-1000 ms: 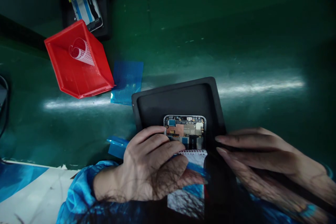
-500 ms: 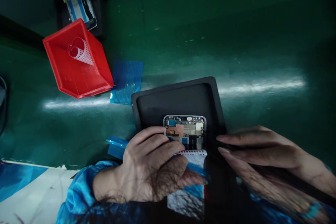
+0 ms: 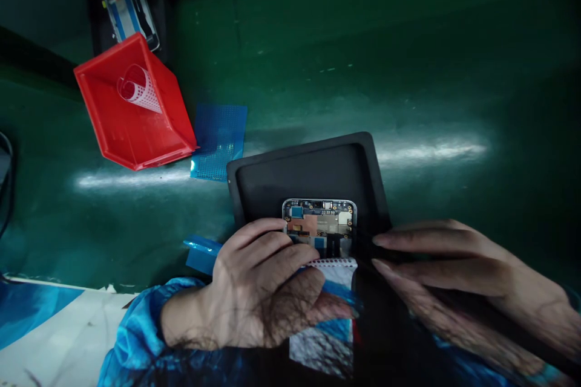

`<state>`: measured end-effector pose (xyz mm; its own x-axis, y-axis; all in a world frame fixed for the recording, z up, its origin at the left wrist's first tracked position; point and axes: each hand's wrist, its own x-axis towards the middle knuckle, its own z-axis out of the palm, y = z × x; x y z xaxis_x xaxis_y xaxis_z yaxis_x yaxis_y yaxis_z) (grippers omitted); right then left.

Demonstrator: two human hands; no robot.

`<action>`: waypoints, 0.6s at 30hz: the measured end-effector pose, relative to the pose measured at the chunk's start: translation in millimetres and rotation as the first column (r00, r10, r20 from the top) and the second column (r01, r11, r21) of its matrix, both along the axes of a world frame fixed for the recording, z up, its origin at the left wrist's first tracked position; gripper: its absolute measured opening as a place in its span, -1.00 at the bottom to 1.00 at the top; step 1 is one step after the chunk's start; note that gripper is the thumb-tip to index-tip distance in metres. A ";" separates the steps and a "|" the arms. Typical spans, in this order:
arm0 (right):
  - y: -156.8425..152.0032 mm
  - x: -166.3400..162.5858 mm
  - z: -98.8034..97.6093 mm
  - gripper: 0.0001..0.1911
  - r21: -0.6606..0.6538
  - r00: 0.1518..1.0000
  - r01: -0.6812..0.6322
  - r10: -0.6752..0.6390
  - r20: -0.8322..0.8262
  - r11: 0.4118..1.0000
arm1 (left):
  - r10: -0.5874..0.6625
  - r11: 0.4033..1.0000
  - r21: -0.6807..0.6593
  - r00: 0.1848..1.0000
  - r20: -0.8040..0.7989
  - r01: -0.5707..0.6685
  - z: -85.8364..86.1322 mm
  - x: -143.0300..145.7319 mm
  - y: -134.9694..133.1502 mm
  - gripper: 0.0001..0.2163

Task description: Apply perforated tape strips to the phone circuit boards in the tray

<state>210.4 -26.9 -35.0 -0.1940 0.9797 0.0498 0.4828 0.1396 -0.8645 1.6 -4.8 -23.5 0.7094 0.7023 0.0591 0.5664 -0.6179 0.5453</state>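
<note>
At the far left, a red bin (image 3: pixel 178 110) lies with its mouth toward the person, a rolled perforated sheet (image 3: pixel 146 94) inside it; just behind the bin, a second opened phone (image 3: pixel 129 6) rests on a dark surface. Beside the bin's right corner a dotted blue film (image 3: pixel 220 139) lies flat on the green table (image 3: pixel 318 72), and nearer the person a smaller blue piece (image 3: pixel 202 259) sits next to the left wrist. The left hand (image 3: pixel 261 290) is spread over the open phone (image 3: pixel 323 224), fingers along its left edge and fingertips at the perforated strip (image 3: pixel 338 262) that crosses it; whether they pinch the strip or merely press it, I cannot tell. The phone lies at the near part of the dark tray (image 3: pixel 297 176), its circuit board exposed at the far end. On the right, the right hand (image 3: pixel 494 281) appears to grasp a dark slim tool (image 3: pixel 521 337), possibly tweezers, between thumb and fingers; the tip is lost in shadow beside the phone. The step in hand looks like fine work at the phone's right side, with the left hand steadying. The next move probably calls for a light, controlled touch there, keeping clear of the bare board.
</note>
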 end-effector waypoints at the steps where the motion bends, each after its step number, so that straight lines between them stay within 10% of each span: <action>1: 0.9 -0.3 0.5 -0.82 0.002 1.000 0.005 -0.005 -0.012 1.000 | 0.003 1.000 -0.002 1.000 0.000 -0.003 0.1 0.2 -0.5 -0.80; 18: -3.1 4.2 -1.0 -0.86 0.070 0.990 -0.116 0.109 0.093 0.991 | -0.026 1.000 -0.009 1.000 -0.010 0.026 -0.7 -2.5 -1.0 -0.77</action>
